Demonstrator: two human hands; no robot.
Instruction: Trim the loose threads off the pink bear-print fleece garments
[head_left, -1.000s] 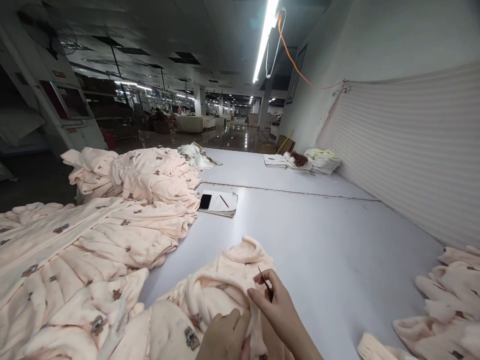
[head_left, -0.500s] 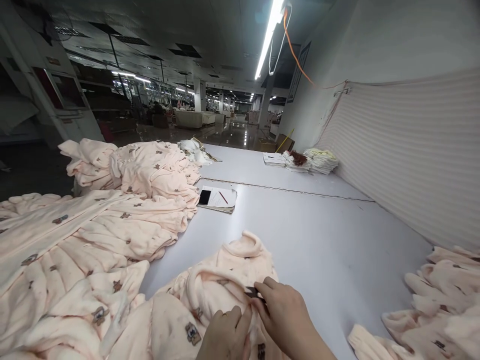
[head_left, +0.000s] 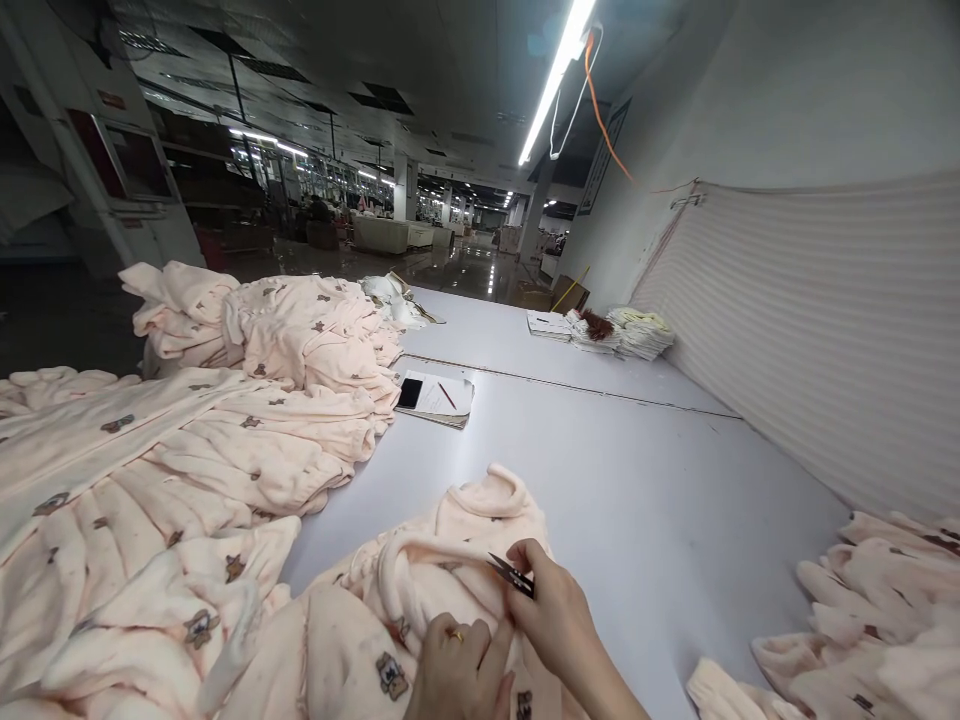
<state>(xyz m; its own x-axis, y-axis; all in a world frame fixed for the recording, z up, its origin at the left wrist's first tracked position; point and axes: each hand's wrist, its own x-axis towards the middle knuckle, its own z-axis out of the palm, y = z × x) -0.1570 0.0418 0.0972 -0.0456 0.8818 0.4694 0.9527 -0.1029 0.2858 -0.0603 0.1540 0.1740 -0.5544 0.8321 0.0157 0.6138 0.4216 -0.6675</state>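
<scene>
A pale pink plush garment (head_left: 427,590) with small bear prints lies bunched at the table's near edge. My left hand (head_left: 459,665), with a ring on one finger, is closed on its fabric. Dark thread snips (head_left: 513,574) are in my right hand (head_left: 551,605), blades pointing up and left over the garment. The two hands are close together, and the right fingertips sit just above the left ones. What lies between the left fingertips is partly hidden.
Matching pink garments (head_left: 180,440) are heaped on the left, and another pile (head_left: 885,610) lies at the right. A notebook (head_left: 448,402) holds a phone (head_left: 409,393) and a pen. Paper stacks (head_left: 637,332) stand by the striped curtain (head_left: 810,330) on the white table (head_left: 615,480).
My right hand has lifted slightly and turned, so the snips show more fully above the fabric. My left hand has shifted a little right and stays on the garment.
</scene>
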